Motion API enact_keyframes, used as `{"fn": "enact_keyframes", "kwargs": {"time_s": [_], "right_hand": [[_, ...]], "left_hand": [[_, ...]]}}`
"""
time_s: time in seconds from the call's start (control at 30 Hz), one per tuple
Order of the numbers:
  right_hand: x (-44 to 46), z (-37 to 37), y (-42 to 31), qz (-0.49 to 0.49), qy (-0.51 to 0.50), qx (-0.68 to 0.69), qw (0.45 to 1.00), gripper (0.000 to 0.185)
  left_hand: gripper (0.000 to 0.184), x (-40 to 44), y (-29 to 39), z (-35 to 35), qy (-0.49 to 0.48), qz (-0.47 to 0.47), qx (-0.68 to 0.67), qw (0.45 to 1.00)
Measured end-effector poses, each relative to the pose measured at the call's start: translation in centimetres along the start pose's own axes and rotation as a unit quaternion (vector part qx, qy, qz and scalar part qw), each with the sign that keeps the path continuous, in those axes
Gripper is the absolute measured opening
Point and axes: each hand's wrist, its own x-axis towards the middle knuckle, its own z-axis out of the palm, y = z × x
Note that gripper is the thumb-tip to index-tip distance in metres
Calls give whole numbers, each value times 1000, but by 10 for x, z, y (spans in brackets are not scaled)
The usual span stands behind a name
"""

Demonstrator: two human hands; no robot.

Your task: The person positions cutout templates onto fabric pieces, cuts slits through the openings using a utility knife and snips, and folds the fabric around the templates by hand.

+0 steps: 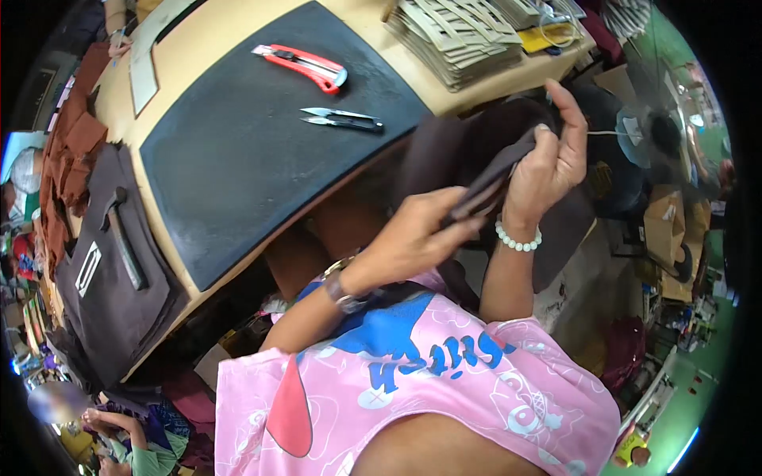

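A: Please, where is the dark cloth (pixel 448 151) now?

B: It is between the two hands, in front of the pink shirt (pixel 341 389) and just beside the edge of the table (pixel 238 24). Its loose part hangs down.

A: And how does each hand keep it?

B: The left hand (pixel 421 234), which wears a watch (pixel 340 293), pinches the folded edge narrowly between thumb and fingers. The right hand (pixel 548 166), with a bead bracelet (pixel 518 238), holds the cloth farther up under its thumb, and the forefinger is raised. How strongly they press, I cannot tell.

A: What lies on the table?

B: A black mat (pixel 262 159); on it are a red cutter (pixel 305 66) and, near it, the thread snips (pixel 345 120). To the left, a hammer (pixel 125 246) rests on a dark fabric pile (pixel 103 317)
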Motion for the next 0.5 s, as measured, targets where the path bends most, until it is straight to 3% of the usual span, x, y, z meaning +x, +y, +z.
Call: {"fn": "enact_keyframes", "kwargs": {"time_s": [0.07,0.1,0.13,0.2,0.23,0.33,0.4,0.47,0.5], "right_hand": [[-8,19,-3,5,-83,26,996,41],[-13,25,-5,44,-189,76,978,40],[-19,31,-8,83,-295,123,944,40],[-19,40,-27,167,-491,123,846,38],[-17,45,-36,198,-573,114,787,34],[-32,60,-44,170,-683,159,692,23],[-33,64,-41,64,-763,98,636,23],[-31,63,-43,92,-798,118,583,26],[-27,63,-48,114,-795,150,576,30]], "left_hand": [[33,-24,5,-37,84,32,16,996],[32,-36,23,-52,118,-17,-67,991],[31,-50,45,-67,152,-64,-152,975],[29,-72,59,-95,237,-53,-113,964],[25,-83,60,-112,232,-55,-86,967],[25,-110,73,-148,205,-32,44,977],[31,-126,91,-166,194,-33,152,969],[33,-140,121,-180,161,-67,205,963],[34,-142,130,-183,169,-41,246,954]]}}
